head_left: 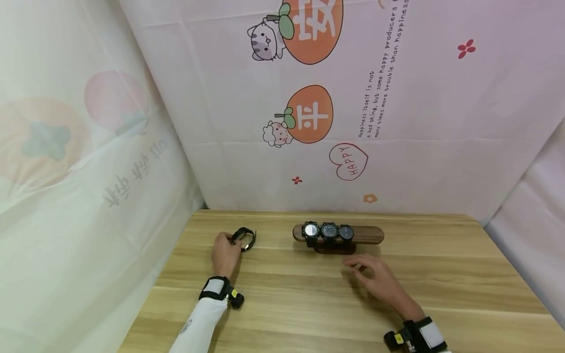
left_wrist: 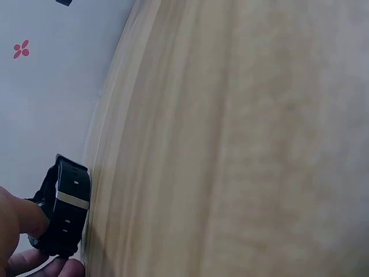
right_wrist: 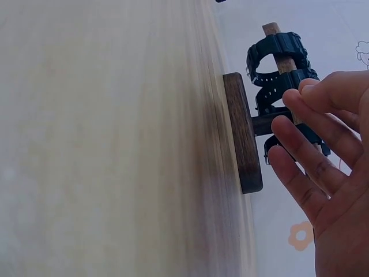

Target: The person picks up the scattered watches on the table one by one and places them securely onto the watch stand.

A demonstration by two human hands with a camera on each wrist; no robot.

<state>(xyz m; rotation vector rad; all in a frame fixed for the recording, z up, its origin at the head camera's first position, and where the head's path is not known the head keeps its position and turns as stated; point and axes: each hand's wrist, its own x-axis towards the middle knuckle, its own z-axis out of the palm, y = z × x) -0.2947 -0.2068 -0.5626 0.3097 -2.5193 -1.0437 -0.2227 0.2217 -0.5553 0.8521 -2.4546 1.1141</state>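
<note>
At the left of the table, my left hand [head_left: 226, 254] pinches a black wristwatch [left_wrist: 70, 216] between thumb and fingers. Its strap forms a loop with a pale band around it, and the watch stands on edge close to the tabletop. A dark wooden watch stand [head_left: 370, 235] carries three black watches side by side: the left one [head_left: 311, 229], the middle one [head_left: 329, 231] and the right one [head_left: 346, 233]. Just in front of the stand's right part hovers my right hand [head_left: 377, 280], fingers loosely extended and holding nothing. In the right wrist view its fingers overlap the watches.
The stand rests on a low wooden base [right_wrist: 243, 133] near the back of the wood-grain table [head_left: 282, 304]. A printed white cloth [head_left: 247, 171] hangs behind the table's back edge, and another cloth [head_left: 88, 235] hangs along the left side.
</note>
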